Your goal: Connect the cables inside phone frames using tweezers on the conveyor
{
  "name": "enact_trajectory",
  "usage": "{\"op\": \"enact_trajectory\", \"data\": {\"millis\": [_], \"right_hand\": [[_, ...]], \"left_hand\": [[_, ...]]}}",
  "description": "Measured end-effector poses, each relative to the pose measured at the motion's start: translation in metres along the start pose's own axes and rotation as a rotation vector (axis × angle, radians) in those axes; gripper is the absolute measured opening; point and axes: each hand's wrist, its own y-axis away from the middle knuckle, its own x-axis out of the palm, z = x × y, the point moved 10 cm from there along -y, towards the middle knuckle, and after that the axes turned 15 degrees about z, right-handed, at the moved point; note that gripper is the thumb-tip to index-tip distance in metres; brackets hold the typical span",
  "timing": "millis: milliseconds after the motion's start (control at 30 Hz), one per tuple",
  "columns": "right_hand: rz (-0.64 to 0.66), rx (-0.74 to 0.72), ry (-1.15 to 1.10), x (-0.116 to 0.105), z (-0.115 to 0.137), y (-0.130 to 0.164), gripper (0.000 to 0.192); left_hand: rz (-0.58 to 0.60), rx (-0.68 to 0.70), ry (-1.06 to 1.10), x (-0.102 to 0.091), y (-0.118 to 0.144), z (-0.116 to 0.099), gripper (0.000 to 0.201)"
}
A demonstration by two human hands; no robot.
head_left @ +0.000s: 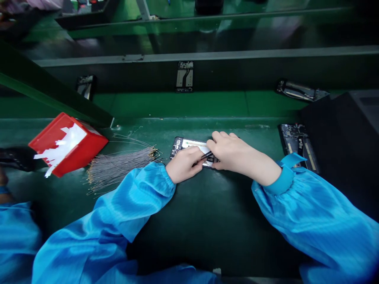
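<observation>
Dim, greenish light falls from above and ahead; soft glare streaks the glossy far conveyor surface (pixel 207 35); shadow pools under the blue sleeves (pixel 142 201) and at the right edge; the corners bend and smear with wide-angle distortion; the centre stays fairly sharp.

a dark green tabletop (pixel 207 221) filled the foreground. behind it ran a green conveyor belt (pixel 183 104) under a grey metal rail (pixel 237 54). overhead light glared on a glossy surface (pixel 207 37) beyond.
</observation>
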Motion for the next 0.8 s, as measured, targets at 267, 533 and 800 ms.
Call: {"op": "enact_trajectory", "data": {"millis": [267, 533, 800], "right_hand": [[0.118, 0.036, -0.118, 0.008, -0.004, -0.006, 0.031], [0.17, 0.096, -0.211, 0.013, -0.009, -0.012, 0.04], [-0.312, -0.073, -0.317, 0.009, -0.021, 0.015, 0.042]], "left_hand": [[0.022, 0.104, 0.059, -0.002, 0.002, -0.004, 0.01], [0.115, 0.19, 0.092, 0.002, 0.004, -0.011, 0.012], [0.013, -0.081, -0.168, -0.041, 0.007, 0.012, 0.02]]}}
